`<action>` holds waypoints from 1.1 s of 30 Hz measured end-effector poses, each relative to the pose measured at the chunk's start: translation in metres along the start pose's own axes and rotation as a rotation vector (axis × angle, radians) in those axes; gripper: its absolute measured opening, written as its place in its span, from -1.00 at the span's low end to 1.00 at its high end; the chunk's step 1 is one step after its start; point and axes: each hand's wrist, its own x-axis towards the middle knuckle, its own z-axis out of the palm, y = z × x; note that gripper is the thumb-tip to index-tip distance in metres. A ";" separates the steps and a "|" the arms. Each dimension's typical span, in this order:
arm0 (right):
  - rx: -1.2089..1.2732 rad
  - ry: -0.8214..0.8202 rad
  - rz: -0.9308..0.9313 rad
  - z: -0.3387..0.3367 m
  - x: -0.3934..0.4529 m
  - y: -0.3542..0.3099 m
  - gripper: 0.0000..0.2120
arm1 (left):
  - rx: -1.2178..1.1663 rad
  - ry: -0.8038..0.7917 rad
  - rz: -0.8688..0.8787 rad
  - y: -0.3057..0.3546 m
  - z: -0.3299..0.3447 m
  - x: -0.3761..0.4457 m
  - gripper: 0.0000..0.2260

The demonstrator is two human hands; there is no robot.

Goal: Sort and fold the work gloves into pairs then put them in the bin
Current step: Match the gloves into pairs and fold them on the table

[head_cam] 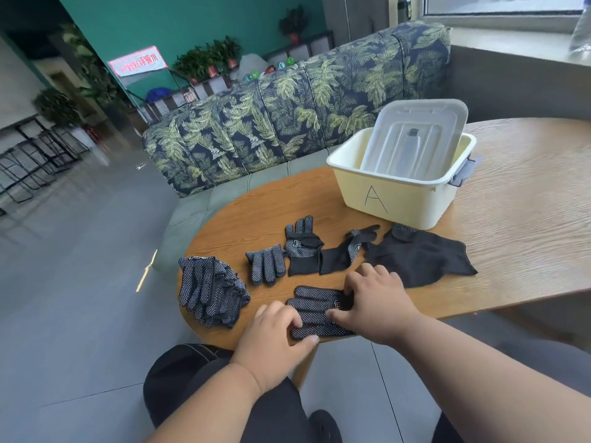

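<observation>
Black work gloves with white grip dots lie on a round wooden table (527,225). A dotted glove (316,310) lies at the near edge, fingers pointing left. My left hand (275,337) pinches its fingertips between thumb and fingers. My right hand (377,302) presses down on its cuff end with curled fingers. A heap of several gloves (209,289) sits at the left edge. Single gloves (267,263), (302,247), (350,247) lie in the middle, and a larger plain black one (419,257) on the right. The pale yellow bin (396,199) marked A stands behind them.
A translucent lid (415,135) leans inside the bin. A leaf-patterned sofa (287,116) runs behind the table. My dark-clothed knee (198,372) is under the table's near edge. Grey floor lies to the left.
</observation>
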 end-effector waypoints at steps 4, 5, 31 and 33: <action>-0.061 -0.004 -0.005 0.002 -0.002 -0.003 -0.28 | 0.032 -0.080 -0.023 0.004 -0.001 -0.004 -0.59; -0.062 -0.001 -0.004 0.003 -0.002 -0.003 -0.27 | 0.029 -0.077 -0.017 0.004 -0.001 -0.003 -0.59; -0.052 0.037 -0.014 0.012 -0.003 0.003 -0.28 | -0.413 -0.164 -0.158 0.021 -0.019 0.009 -0.80; -0.046 0.045 -0.015 0.013 -0.003 0.004 -0.32 | -0.423 -0.205 -0.158 0.022 -0.020 0.009 -0.77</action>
